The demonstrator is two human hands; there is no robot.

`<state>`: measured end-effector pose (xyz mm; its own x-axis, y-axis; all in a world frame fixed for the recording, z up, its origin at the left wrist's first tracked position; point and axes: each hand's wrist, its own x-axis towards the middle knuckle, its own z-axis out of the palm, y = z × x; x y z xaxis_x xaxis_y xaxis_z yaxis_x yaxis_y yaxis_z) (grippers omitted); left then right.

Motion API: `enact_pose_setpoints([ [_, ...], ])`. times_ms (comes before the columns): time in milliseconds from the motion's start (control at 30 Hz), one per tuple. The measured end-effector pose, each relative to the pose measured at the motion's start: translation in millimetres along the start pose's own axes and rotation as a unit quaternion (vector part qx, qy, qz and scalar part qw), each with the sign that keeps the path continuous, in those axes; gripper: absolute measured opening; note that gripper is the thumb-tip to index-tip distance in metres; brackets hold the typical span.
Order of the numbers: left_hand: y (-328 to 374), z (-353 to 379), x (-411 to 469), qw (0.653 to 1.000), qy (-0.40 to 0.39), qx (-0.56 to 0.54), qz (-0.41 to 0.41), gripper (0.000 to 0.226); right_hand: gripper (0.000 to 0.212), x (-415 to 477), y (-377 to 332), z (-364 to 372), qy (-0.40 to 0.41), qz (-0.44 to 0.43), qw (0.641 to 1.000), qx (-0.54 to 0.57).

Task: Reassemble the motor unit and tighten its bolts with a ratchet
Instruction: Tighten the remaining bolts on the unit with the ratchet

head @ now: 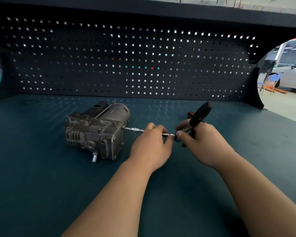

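A: Dark pegboard (109,57) at the back. What's in front of it?
B: The teal bench (41,177), with the motor unit (96,130) lying at ten o'clock of centre.
A: Hands?
B: The right hand (203,144) grips the ratchet (199,115). The left hand (150,147) pinches its extension bar (134,129), whose tip meets the unit's three-o'clock side.

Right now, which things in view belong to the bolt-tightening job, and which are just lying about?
In use:
motor unit
ratchet, gripped by the right hand
extension bar, running to the unit's side, held by the left hand

Lying about:
orange-and-black item behind the ratchet, too hidden to identify
pegboard
blue chair, off the bench
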<state>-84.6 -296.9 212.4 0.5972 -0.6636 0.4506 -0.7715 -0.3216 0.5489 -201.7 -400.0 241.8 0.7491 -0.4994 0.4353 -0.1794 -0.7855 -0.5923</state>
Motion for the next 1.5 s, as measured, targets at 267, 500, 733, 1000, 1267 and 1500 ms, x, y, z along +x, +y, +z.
enact_pose_setpoints([
  [267,-2.0,-1.3,1.1,0.999,-0.009,-0.039,0.005,0.02,0.01,-2.5,-1.0,-1.5,0.02,-0.011,1.0,-0.014],
  [500,-3.9,0.1,5.2,0.998,-0.025,-0.054,0.012,0.014,0.017,-1.8,0.7,-1.8,0.025,-0.021,0.999,-0.039],
  [733,-5.4,0.9,4.9,0.998,-0.015,-0.054,0.012,0.014,0.017,-2.8,-2.3,-3.3,0.032,-0.052,0.997,-0.051],
  [1000,-6.2,0.9,2.8,0.998,-0.021,-0.057,0.0,0.014,0.015,-2.8,-4.8,-4.8,0.019,-0.095,0.993,-0.07],
  [1267,-4.6,-1.7,2.8,0.997,-0.02,-0.08,0.008,0.018,0.014,-2.6,0.3,-1.7,0.047,-0.142,0.985,-0.081],
  [1500,-6.5,-1.0,2.3,0.999,-0.007,-0.038,0.008,0.024,0.008,11.1,-1.3,17.6,0.061,0.098,0.974,0.196],
])
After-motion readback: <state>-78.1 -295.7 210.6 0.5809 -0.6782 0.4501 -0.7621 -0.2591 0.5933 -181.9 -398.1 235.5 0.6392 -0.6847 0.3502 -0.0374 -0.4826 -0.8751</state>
